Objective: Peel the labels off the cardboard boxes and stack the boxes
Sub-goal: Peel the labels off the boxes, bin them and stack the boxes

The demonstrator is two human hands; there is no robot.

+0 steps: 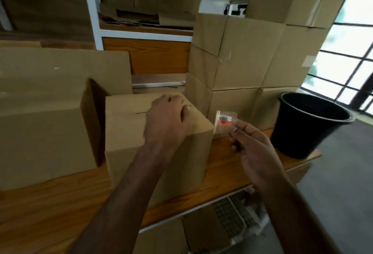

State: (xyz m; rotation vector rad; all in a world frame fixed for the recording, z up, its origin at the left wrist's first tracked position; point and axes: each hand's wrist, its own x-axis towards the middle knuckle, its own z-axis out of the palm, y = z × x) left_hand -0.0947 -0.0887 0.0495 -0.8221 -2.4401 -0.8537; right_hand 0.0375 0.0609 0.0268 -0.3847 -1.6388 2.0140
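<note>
A small cardboard box (129,132) stands on the wooden table (50,203) in the middle of the view. My left hand (167,120) rests on its top near the right edge, fingers curled over the flap seam. Just right of the box, my right hand (254,150) pinches a peeled label (225,121), white and clear with an orange patch and a barcode, held up in the air off the box. A stack of closed cardboard boxes (242,68) rises behind the label.
A larger cardboard box (40,116) stands at the left against the small one. A black bucket (306,128) sits on the table's right end. White shelving (94,21) with flattened cardboard is behind. A window is at far right.
</note>
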